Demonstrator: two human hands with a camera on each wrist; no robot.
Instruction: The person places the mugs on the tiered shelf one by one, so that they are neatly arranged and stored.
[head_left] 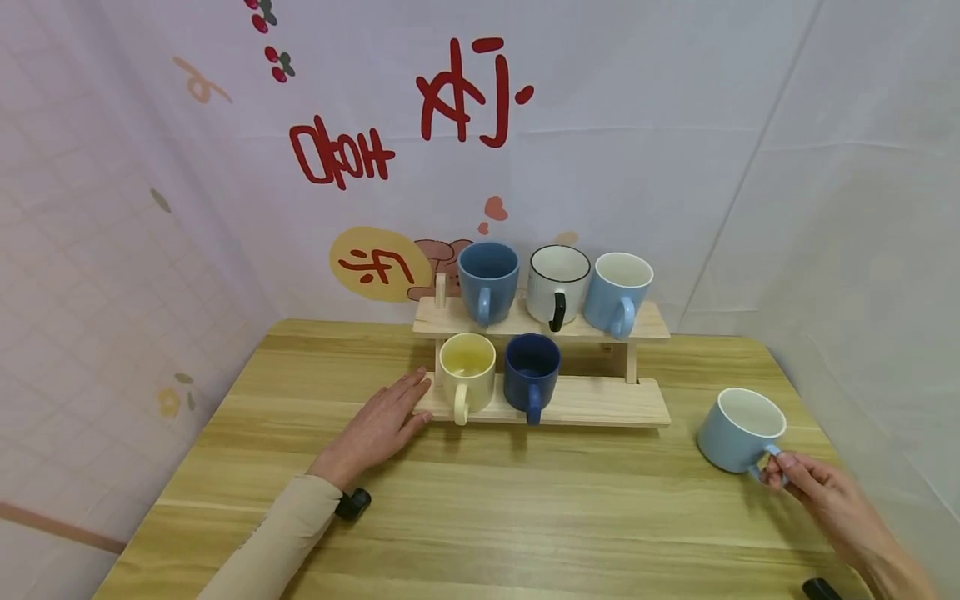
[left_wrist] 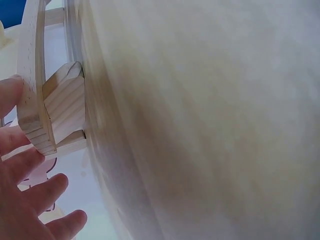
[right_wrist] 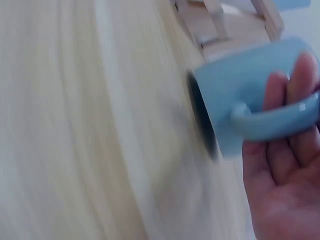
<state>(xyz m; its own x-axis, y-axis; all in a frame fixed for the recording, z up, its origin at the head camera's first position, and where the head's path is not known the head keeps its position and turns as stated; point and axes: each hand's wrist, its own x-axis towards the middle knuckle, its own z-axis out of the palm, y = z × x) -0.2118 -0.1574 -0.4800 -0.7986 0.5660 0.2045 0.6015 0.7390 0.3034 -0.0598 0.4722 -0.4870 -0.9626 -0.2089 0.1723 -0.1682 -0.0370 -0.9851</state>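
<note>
A light blue mug point(head_left: 731, 437) with a white inside is at the right of the table. My right hand point(head_left: 832, 500) grips its handle, and in the right wrist view the fingers point(right_wrist: 280, 90) pass through the handle loop. The mug's dark underside edge shows there, with the mug seemingly just off the table. My left hand point(head_left: 382, 421) rests with extended fingers against the left end of a two-tier wooden rack point(head_left: 607, 400). In the left wrist view the thumb and fingers point(left_wrist: 50, 192) lie spread around that wooden end.
On the lower tier stand a yellow mug point(head_left: 468, 375) and a dark blue mug point(head_left: 531, 375). The upper tier bears a blue mug point(head_left: 487, 279), a white mug point(head_left: 551, 287) with black handle, and another light blue mug point(head_left: 611, 296). A printed cloth point(head_left: 637, 125) hangs behind.
</note>
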